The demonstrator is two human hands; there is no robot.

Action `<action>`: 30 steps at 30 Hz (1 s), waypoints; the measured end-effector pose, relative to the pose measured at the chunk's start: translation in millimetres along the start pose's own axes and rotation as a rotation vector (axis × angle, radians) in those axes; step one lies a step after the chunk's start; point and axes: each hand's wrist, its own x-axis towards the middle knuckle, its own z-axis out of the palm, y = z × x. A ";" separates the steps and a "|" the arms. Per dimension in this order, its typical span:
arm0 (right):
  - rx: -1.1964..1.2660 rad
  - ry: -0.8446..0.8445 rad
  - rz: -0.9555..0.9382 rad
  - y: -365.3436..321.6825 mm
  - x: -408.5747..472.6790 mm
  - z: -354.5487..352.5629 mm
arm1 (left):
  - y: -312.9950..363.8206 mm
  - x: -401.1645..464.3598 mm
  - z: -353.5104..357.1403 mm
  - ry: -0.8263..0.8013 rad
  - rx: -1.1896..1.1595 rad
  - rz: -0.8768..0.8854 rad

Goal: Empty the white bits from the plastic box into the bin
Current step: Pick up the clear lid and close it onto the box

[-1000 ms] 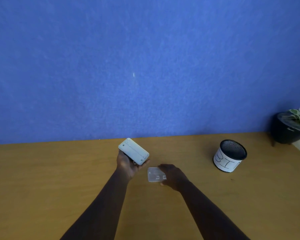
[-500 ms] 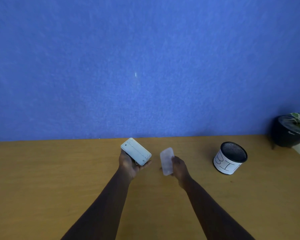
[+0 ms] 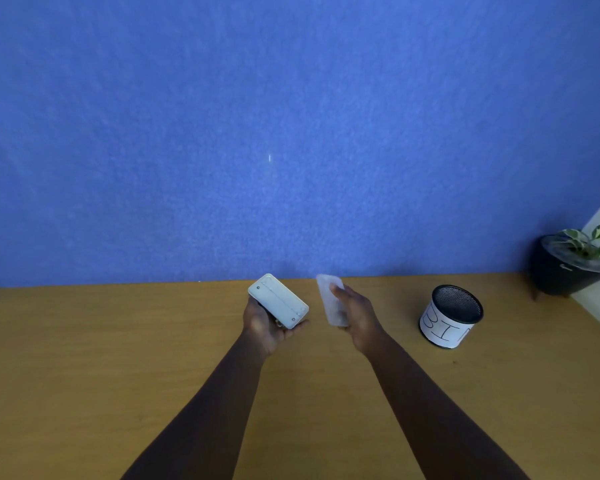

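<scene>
The right hand (image 3: 355,315) has raised the clear lid (image 3: 330,301) higher, gripping it; the left hand (image 3: 269,323) still cradles the plastic box (image 3: 278,301).

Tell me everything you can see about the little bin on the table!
The bin is a small round can that stands upright on the wooden table, to the right of both hands and apart from them. Its top is open, and the inside looks like dark metal mesh. White paper wraps its side, with "BIN" in black hand-drawn letters. A potted plant sits behind it, further right. Nothing touches the bin but the table, and what is inside cannot be seen.
</scene>
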 end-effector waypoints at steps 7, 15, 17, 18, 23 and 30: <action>-0.464 0.105 -0.403 -16.1 -14.1 18.5 | -2.5 -6.8 7.3 -0.039 0.076 -0.006; -0.797 -0.011 -0.562 -11.4 -22.1 34.4 | -5.7 -14.3 16.1 -0.090 0.195 -0.050; -0.812 -0.010 -0.562 -10.1 -21.1 35.1 | -6.8 -15.5 17.0 -0.100 0.217 -0.060; -0.811 -0.009 -0.558 -9.5 -20.8 35.0 | -7.2 -16.1 17.6 -0.106 0.228 -0.062; -0.821 -0.016 -0.548 -6.4 -20.4 34.2 | -8.7 -18.2 18.6 -0.129 0.247 -0.062; -0.865 -0.063 -0.521 -6.2 -22.0 31.0 | -8.2 -23.9 18.7 -0.149 0.233 -0.069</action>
